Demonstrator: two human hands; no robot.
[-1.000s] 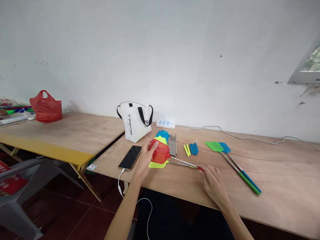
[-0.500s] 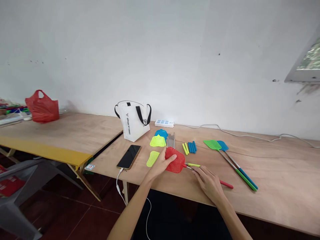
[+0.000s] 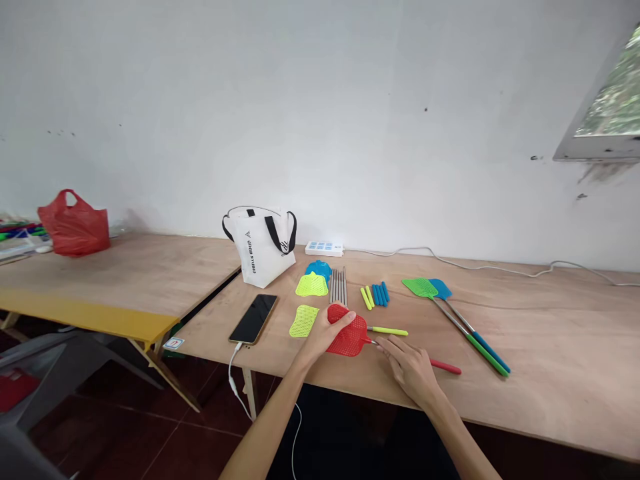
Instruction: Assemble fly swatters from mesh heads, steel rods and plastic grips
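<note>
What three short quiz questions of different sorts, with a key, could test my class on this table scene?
1. True or false: the left hand rests on the red swatter head.
2. Which lies nearest the phone? A) yellow mesh head B) power strip C) red plastic bag
3. Fill in: the right hand lies over the red swatter's ____.

Key: 1 true; 2 A; 3 rod, between the head and the red grip.
</note>
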